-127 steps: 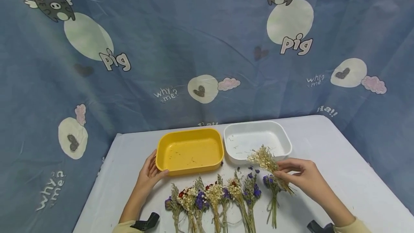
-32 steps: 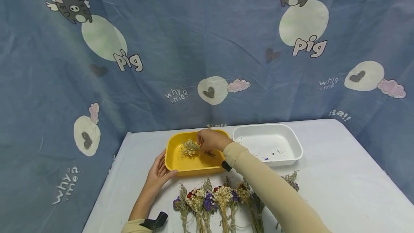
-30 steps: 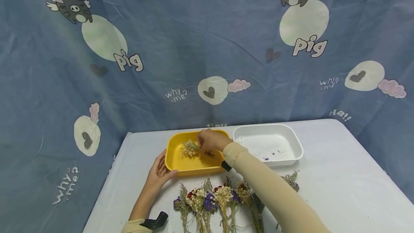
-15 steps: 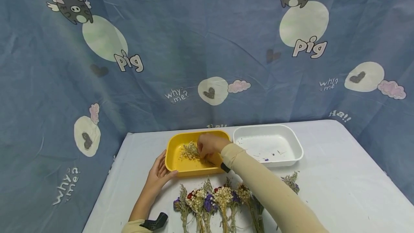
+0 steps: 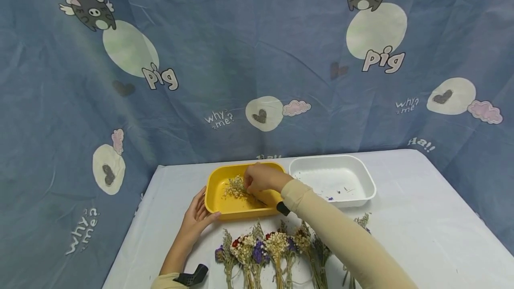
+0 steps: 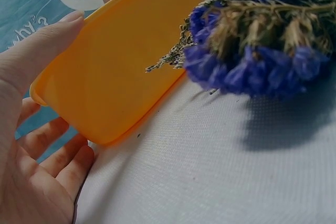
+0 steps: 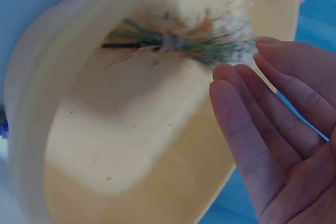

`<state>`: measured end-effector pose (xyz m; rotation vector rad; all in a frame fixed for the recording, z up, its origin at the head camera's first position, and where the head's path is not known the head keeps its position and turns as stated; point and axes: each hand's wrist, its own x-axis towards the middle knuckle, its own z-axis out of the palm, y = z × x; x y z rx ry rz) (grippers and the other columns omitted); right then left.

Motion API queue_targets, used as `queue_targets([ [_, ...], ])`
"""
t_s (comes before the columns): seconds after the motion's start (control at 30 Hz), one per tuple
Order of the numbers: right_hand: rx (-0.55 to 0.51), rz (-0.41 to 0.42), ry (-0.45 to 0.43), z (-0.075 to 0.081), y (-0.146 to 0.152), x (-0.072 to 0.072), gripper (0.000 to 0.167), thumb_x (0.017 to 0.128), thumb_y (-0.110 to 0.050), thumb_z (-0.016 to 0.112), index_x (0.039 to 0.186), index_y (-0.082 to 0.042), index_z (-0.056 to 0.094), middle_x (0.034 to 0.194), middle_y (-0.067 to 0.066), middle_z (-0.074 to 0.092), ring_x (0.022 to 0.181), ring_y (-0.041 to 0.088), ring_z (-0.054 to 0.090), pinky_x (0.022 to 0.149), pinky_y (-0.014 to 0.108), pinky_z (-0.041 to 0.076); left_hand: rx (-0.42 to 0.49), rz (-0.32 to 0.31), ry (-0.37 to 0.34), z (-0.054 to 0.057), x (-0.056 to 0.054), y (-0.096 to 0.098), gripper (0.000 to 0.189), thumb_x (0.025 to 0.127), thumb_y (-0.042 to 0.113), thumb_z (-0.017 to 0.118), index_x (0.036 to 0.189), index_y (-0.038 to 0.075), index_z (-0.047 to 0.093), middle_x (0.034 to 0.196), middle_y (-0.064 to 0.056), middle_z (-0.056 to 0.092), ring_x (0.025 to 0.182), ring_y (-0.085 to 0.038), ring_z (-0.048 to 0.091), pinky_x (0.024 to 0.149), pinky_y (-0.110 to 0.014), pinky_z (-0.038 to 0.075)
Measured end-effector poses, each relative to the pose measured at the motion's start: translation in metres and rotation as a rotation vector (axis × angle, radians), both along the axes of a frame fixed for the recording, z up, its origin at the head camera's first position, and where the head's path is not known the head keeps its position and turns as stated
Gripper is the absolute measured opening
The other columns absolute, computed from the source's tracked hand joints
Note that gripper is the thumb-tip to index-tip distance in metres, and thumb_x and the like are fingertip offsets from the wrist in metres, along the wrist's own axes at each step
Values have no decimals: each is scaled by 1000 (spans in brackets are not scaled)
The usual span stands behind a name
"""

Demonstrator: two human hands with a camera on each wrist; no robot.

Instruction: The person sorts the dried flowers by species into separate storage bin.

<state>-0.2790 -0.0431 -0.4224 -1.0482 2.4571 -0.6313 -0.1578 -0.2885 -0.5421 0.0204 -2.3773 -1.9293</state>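
Observation:
At its left corner, my left hand holds the yellow tray, thumb at the rim and fingers against the outside. A tied bunch of dried flowers, pale-headed with green-brown stems, lies on the tray's floor. Over it hovers my right hand; in the right wrist view its fingers are loosely extended beside the flower heads, with a gap between thumb and fingers and nothing pinched. The head view shows the pale heads left of this hand, which hides part of the stems.
A white tray with small plant scraps stands right of the yellow one. Several dried flower bunches lie in a row in front, purple flowers close to my left hand. My right sleeve crosses above the row's right end.
My right hand has carried the pale bunch from beside the white tray leftward into the yellow tray. Since half a second ago it has barely moved. My left hand stays at the tray's corner.

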Motion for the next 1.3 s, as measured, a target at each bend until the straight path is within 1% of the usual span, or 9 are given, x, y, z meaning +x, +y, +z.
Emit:
queue_targets([
  [0.1,-51,9,-11,6,4,5,6,94,-7,74,97,-5,79,96,4,77,74,14,66,92,35,57,-3,0,-1,-1,0,0,95,90,11,80,165,23,24,167,-11,34,153,-24,35,109,-2,36],
  [0.2,-105,16,-11,12,10,10,8,94,-8,75,99,-4,79,98,5,77,81,16,69,70,27,61,-11,0,4,0,0,0,94,90,12,81,165,24,24,166,-11,35,148,-11,41,109,-3,36],
  [0.23,-118,18,-3,14,12,12,9,94,-8,75,100,-3,78,99,6,77,84,17,70,68,25,60,-13,0,4,0,0,0,94,90,12,80,165,24,24,166,-11,36,145,-5,42,109,-3,37],
  [0.37,-161,4,23,23,22,21,13,93,-11,77,104,-3,77,101,6,77,92,20,74,71,22,59,-20,3,10,1,0,0,93,90,13,81,165,24,25,165,-10,37,140,3,44,109,-3,37],
  [0.57,-203,-36,41,32,39,35,13,93,-15,78,104,-9,75,105,8,76,94,20,76,80,24,62,-15,6,10,0,-1,0,93,90,12,81,165,24,26,165,-12,37,150,-21,40,109,-3,37],
  [0.8,-268,-115,28,34,66,56,17,94,-19,77,109,-11,74,100,3,76,91,18,75,77,23,62,-9,6,12,1,0,0,94,90,12,81,165,25,26,165,-10,37,136,9,44,108,-3,38],
  [0.87,-277,-134,16,33,73,63,16,94,-19,77,109,-12,74,99,2,75,91,18,74,77,25,62,-9,9,4,1,0,0,94,89,12,81,165,25,26,165,-10,37,139,5,44,108,-3,38],
  [1.07,-274,-178,13,30,91,81,16,94,-20,78,107,-13,75,98,-1,76,88,13,72,75,25,61,-1,5,-11,2,1,1,95,90,11,81,165,22,24,167,-13,34,154,-29,34,107,-1,36],
  [1.3,-287,-194,41,24,111,97,16,92,-17,79,107,-12,75,98,0,77,83,9,70,72,21,58,8,2,-11,4,2,2,95,90,11,80,165,21,24,167,-13,33,155,-31,33,106,0,35],
])
